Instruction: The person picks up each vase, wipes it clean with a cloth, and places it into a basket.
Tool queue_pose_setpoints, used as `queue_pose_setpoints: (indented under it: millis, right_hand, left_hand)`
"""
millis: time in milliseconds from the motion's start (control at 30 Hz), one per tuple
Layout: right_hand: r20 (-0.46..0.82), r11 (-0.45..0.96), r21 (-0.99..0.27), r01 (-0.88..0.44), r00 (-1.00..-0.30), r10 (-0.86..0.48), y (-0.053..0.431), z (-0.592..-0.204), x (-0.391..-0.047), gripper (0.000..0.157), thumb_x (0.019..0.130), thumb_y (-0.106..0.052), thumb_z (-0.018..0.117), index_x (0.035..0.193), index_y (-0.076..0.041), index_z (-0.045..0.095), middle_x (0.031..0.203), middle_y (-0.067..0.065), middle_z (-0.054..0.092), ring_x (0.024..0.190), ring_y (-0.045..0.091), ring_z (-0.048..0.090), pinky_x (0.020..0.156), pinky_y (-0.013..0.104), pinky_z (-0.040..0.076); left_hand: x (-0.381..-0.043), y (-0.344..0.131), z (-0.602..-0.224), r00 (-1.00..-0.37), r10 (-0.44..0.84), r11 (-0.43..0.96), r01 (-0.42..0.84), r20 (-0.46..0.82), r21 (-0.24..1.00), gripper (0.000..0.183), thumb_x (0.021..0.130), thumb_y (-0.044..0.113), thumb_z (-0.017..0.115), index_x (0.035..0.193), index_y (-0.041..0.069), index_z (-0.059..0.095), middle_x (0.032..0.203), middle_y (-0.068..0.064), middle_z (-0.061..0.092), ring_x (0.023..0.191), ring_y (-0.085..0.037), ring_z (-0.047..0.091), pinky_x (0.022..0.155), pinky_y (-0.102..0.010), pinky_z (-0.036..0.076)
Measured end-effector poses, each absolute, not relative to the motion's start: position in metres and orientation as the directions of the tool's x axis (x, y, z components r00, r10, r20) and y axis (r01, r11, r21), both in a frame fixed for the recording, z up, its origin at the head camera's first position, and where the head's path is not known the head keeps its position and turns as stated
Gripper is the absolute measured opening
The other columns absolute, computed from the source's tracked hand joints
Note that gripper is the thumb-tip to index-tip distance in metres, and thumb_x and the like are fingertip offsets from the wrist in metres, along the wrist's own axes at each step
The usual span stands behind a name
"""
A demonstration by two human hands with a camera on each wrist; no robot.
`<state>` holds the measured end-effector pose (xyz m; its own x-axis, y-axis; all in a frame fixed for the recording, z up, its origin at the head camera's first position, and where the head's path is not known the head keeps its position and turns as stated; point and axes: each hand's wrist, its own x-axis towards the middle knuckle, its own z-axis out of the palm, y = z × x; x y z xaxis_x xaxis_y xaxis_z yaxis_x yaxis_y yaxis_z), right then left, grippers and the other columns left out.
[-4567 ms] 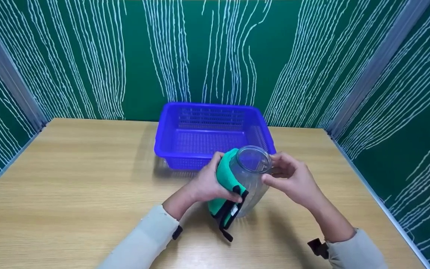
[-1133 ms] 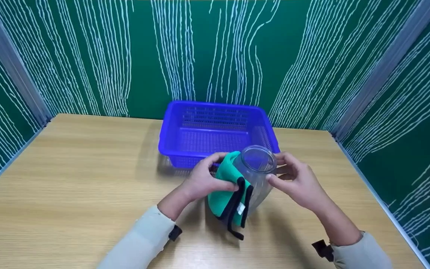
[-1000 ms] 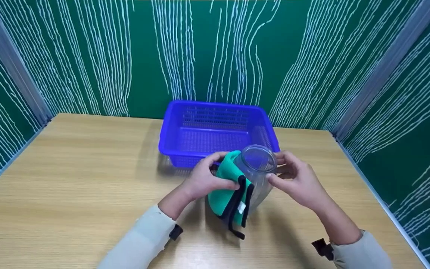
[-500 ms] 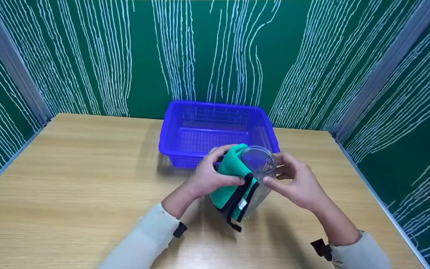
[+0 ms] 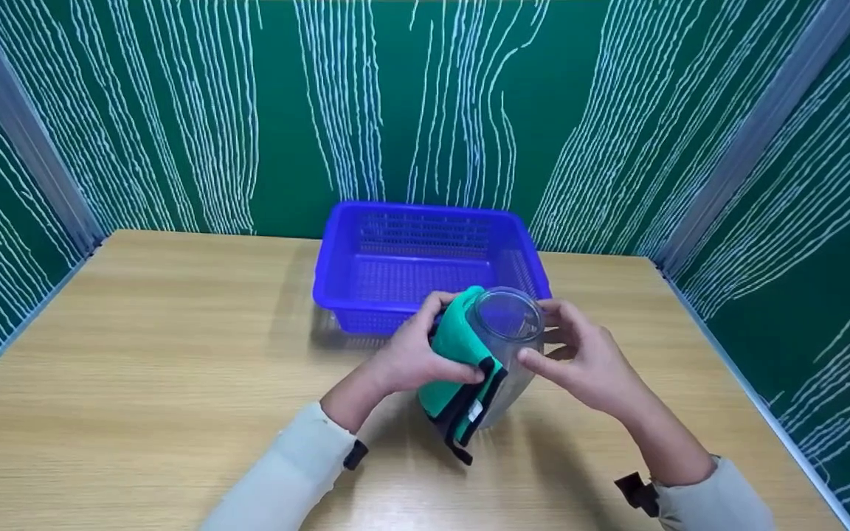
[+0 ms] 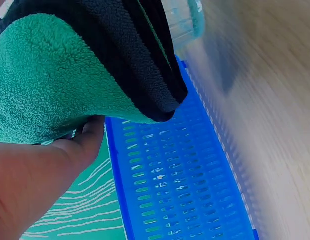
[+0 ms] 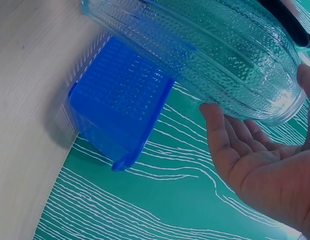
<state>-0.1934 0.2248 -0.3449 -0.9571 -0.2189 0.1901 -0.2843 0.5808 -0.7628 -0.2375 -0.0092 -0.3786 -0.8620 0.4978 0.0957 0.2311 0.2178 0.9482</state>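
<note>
From my head camera, my left hand (image 5: 425,361) grips a green cloth (image 5: 458,335) with black edging, the thumb lying across its front above a small white tag (image 5: 475,411), and the cloth lies against the left side of a clear glass jar (image 5: 515,369). My right hand (image 5: 593,365) grasps the jar from the other side, just below its rim — thumb in front, fingers round behind. The jar is mouth up, on my side of a blue basket (image 5: 366,304), which sits on a wooden table (image 5: 137,369) before a green wall (image 5: 277,110) streaked with white lines. Pale sleeves (image 5: 285,468) cover my forearms. From my left wrist, the cloth fills the upper left in dark-edged layers, my fingers tucked beneath it; part of the jar shows past it, near the basket's slotted side. From my right wrist, the jar's ribbed, bumpy glass slants across the top, my thumb and fingertips touching it near the mouth — the palm stands clear of the glass.
</note>
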Motion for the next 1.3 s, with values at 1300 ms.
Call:
queue_pose_setpoints:
  millis: [1300]
  right_hand:
    - [0.168, 0.593, -0.760, -0.266, -0.962, -0.216, 0.210, -0.321, -0.175, 0.050, 0.076, -0.035, 0.065, 0.114, -0.011, 0.044, 0.110, 0.010, 0.056, 0.097, 0.023, 0.057, 0.073, 0.032, 0.050]
  left_hand:
    - [-0.229, -0.006, -0.413, -0.927, 0.373, 0.642, 0.228, -0.037, 0.732, 0.083, 0.032, 0.056, 0.082, 0.099, 0.029, 0.040, 0.094, 0.009, 0.052, 0.086, -0.012, 0.049, 0.070, -0.029, 0.043]
